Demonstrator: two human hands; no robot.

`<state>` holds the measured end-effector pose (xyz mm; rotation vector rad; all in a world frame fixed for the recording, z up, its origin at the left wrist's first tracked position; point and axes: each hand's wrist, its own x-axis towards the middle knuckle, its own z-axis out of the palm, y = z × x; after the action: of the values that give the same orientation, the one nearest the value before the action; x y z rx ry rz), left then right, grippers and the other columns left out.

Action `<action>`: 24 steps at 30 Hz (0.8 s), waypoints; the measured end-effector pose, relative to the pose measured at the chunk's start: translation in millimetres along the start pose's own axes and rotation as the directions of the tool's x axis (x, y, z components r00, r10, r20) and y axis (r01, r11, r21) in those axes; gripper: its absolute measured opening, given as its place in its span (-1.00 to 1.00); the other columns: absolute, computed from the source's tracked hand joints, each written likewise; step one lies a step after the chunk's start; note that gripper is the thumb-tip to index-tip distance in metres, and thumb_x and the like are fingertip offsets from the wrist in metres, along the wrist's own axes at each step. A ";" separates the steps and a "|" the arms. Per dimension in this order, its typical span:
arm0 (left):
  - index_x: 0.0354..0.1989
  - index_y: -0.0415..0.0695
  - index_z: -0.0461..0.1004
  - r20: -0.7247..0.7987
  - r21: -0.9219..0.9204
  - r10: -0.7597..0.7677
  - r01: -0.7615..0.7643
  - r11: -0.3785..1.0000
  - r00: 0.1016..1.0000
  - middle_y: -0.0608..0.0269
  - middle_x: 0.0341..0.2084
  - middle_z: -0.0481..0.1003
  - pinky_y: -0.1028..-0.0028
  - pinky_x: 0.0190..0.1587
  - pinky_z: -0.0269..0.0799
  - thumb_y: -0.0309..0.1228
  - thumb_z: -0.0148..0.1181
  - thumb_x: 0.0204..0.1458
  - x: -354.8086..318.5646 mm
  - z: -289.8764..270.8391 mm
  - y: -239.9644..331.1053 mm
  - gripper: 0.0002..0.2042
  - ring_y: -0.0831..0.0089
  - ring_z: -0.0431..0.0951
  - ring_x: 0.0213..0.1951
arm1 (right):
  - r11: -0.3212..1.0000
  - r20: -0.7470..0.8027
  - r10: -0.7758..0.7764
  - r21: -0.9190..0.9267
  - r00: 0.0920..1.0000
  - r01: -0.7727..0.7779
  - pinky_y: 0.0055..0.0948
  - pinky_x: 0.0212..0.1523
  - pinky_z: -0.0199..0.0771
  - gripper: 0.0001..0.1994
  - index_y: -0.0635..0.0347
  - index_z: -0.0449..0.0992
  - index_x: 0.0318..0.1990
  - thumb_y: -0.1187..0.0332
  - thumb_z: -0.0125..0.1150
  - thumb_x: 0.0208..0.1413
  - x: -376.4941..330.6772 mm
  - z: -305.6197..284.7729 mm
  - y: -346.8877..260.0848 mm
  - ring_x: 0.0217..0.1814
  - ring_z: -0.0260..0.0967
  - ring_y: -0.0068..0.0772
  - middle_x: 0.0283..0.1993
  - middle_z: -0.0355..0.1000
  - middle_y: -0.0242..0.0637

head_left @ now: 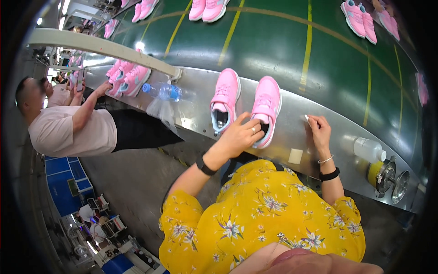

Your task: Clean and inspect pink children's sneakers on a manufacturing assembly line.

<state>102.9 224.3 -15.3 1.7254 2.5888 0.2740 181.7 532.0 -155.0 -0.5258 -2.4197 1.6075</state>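
Two pink sneakers stand side by side on the metal ledge in front of me, toes pointing away. My left hand (242,131) is at the heel of the right sneaker (267,101), its fingers curled over the collar and partly inside the opening. The left sneaker (226,91), with a pale blue collar, stands just beside that hand. Above the ledge, to the right of the pair, my right hand (320,132) pinches a small white piece (306,117) between thumb and fingertips; its exact kind is too small to tell.
A green conveyor belt (273,43) with yellow lines carries more pink sneakers (358,20). On the ledge are a cream square pad (295,156), a whitish bottle (369,150), a metal-capped container (388,176) and a blue-capped water bottle (163,91). A co-worker (75,123) stands at left, handling sneakers.
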 end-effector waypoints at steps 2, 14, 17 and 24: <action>0.07 -0.09 0.50 -0.148 -0.140 -0.236 0.216 0.966 0.960 0.22 -0.14 0.52 0.20 0.09 0.36 -0.51 0.19 -0.05 -5.4 -4.5 8.5 -0.58 0.21 0.50 0.02 | 0.999 -0.024 0.000 0.037 1.000 0.001 -0.54 -0.34 0.25 -0.86 0.21 0.68 -0.19 0.40 0.29 0.15 -2.2 2.7 -0.2 -0.39 0.25 -0.54 -0.45 0.33 -0.38; 0.44 -0.10 -0.01 0.165 -0.141 -0.883 0.897 0.420 0.440 -0.30 -0.13 0.50 0.03 -0.06 0.42 -0.18 0.34 -0.05 8.0 10.8 4.9 -0.12 -0.19 0.53 -0.08 | 0.973 -0.035 0.113 0.208 0.993 -0.104 -0.56 -0.34 0.22 -0.86 0.20 0.69 -0.19 0.39 0.29 0.17 8.0 12.9 18.9 -0.37 0.22 -0.61 -0.39 0.36 -0.45; 0.33 0.04 0.21 0.113 -0.179 -0.903 0.902 0.392 0.415 -0.16 -0.21 0.57 0.01 -0.12 0.44 -0.35 0.24 -0.06 4.2 33.8 -13.3 -0.32 -0.15 0.57 -0.14 | 0.969 -0.029 0.120 0.219 0.992 -0.111 -0.57 -0.34 0.21 -0.87 0.20 0.69 -0.19 0.40 0.30 0.17 9.2 17.5 16.4 -0.37 0.21 -0.61 -0.39 0.35 -0.45; 0.14 0.11 0.49 0.077 -0.399 -0.903 0.843 0.360 0.422 -0.01 -0.20 0.61 0.09 -0.07 0.47 -0.43 0.20 -0.08 38.1 25.3 -69.7 -0.50 -0.06 0.59 -0.10 | 0.964 -0.022 0.137 0.232 0.990 -0.128 -0.59 -0.33 0.23 -0.89 0.23 0.68 -0.23 0.43 0.31 0.15 11.4 11.8 21.3 -0.36 0.22 -0.62 -0.38 0.37 -0.45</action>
<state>27.2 236.6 -47.9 0.0124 2.8384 0.7989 171.1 533.9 -179.7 -0.6812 -2.1725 1.8829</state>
